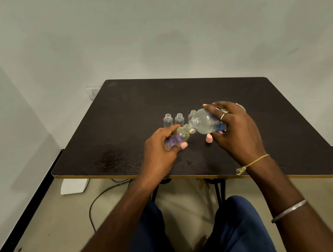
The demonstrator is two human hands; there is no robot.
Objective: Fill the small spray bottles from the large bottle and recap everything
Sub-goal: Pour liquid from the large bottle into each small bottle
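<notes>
Now left grip (161,145) clasps small bottle (182,134), tilted above desk (138,108) so neck meets spout. Right grip (233,127) wraps large bottle (205,121), tipped for pouring. Three open bottles (179,119) wait upright behind; pink cap (208,138) parked nearby.

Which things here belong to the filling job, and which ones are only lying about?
For the job:
- large bottle, in the right hand
- small bottle, in the left hand
- three open small bottles
- pink cap

Lying about:
- white block on the floor
- cable
- wall socket
</notes>
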